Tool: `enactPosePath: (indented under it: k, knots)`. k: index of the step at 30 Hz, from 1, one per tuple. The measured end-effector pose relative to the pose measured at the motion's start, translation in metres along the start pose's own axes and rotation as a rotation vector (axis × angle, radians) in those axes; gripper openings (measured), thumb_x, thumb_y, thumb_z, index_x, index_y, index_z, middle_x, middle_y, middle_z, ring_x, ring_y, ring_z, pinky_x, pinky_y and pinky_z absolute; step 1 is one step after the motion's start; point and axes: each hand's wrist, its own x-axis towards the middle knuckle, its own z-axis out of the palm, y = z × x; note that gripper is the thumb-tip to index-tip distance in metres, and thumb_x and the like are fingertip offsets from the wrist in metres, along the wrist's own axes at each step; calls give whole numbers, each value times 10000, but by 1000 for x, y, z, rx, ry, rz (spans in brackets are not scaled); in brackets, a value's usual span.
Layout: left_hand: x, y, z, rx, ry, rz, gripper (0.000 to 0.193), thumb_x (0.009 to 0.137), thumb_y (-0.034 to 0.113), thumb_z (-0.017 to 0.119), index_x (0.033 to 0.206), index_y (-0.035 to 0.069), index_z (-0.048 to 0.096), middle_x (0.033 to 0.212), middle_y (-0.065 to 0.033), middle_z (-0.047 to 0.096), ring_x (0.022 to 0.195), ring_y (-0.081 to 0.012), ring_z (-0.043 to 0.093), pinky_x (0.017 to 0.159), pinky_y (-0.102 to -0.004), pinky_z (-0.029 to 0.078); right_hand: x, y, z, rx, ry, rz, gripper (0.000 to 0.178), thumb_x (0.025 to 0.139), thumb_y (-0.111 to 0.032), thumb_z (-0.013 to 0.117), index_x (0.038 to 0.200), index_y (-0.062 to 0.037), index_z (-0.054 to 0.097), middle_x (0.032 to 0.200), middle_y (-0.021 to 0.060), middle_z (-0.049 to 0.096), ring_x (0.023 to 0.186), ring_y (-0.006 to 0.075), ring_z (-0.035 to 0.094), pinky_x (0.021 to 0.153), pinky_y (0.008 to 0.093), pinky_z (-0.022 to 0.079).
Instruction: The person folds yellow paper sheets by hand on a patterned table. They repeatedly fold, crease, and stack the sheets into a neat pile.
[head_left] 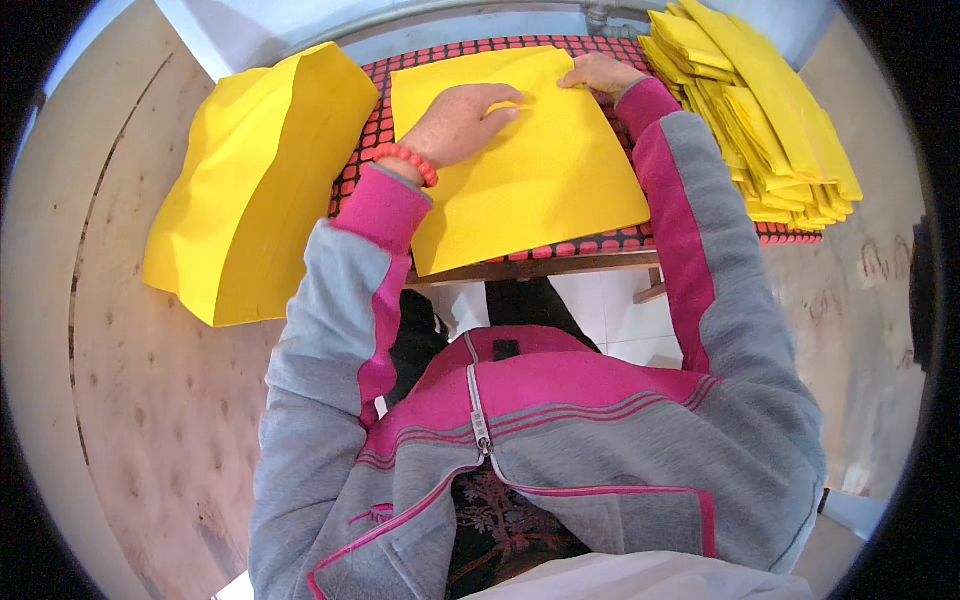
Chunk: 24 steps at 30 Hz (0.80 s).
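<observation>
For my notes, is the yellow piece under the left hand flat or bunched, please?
Flat: the yellow piece shows one broad face, few creases.

Plain bright yellow covers the sheet [530, 190], the creased piece [265, 185] and the stack [765, 120]. The tablecloth [600, 242] is red, gridded in black; the bracelet [405, 155] is coral red. The jacket [600, 440] pairs grey with magenta (magenta stripes cross its front).

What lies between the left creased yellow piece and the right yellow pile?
The head view shows a flat yellow sheet on patterned cloth, with left hand and right hand there.
</observation>
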Motion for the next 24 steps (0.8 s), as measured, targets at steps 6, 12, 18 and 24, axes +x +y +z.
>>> enactPosePath:
  k: [6, 12, 18, 24]
  knots:
    - [8, -55, 52, 417, -27, -106, 698, 982, 579, 471, 1510, 128, 402, 1601, -167, 308, 1483, -328, 285, 1159, -599, 225, -13, -11, 0, -103, -33, 65, 203, 911, -174, 658, 1058, -34, 656, 931, 22, 707, 747, 96, 673, 659, 239, 553]
    - [6, -49, 51, 488, -12, -131, 848, 917, 715, 453, 1535, 140, 369, 1611, -192, 261, 1489, -376, 245, 1126, -690, 189, -6, -27, -5, 62, 58, 115, 247, 888, -279, 745, 993, -69, 669, 837, 12, 693, 656, 75, 623, 592, 201, 515]
    - [4, -49, 52, 537, -3, 12, 737, 947, 655, 464, 1538, 223, 378, 1606, -203, 267, 1490, -390, 238, 1130, -686, 184, 40, -23, 0, -247, 178, 99, 266, 892, -283, 742, 882, -30, 657, 702, 10, 630, 547, 128, 572, 509, 269, 452]
    - [5, -54, 58, 421, -10, 92, 668, 972, 616, 454, 1532, 257, 389, 1592, -195, 308, 1479, -400, 266, 1133, -670, 206, 38, -11, 16, -1172, 413, -673, 383, 888, -330, 734, 1043, 15, 678, 966, 112, 710, 822, 189, 687, 685, 343, 525]
